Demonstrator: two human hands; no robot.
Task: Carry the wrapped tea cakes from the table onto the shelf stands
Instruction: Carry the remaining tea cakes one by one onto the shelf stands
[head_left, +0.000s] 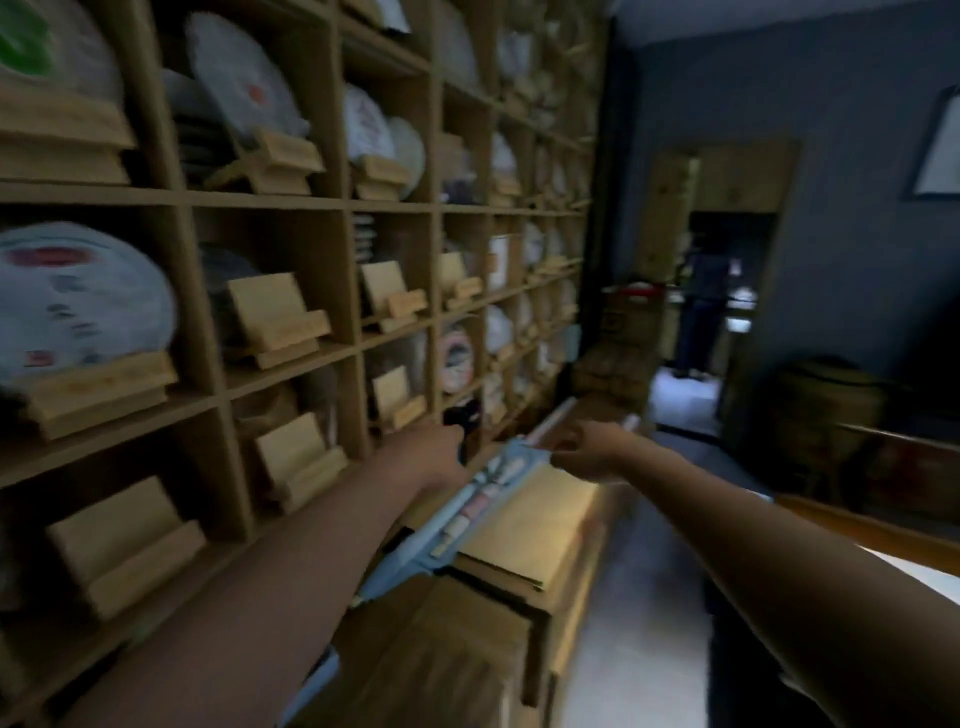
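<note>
I hold the wrapped tea cake (467, 499) edge-on between both hands: right hand (587, 449) fingers pinch its top rim; left hand (436, 452) grips its far face, fingers hidden.

Pretty dim room, and the shot's motion-blurred. The left half of the frame is one big wooden cubby shelf (332, 202) running off toward the upper middle. Right side is a dark blue-grey wall (857, 130) with a framed picture (940, 145) at the upper right edge. Middle right there's a wood-framed doorway (727, 270) opening into a brighter room, with a person (701, 312) standing in there. Pale floor (644, 597) at the bottom middle, and stacked cardboard boxes (618, 338) sit just left of the doorway.
</note>
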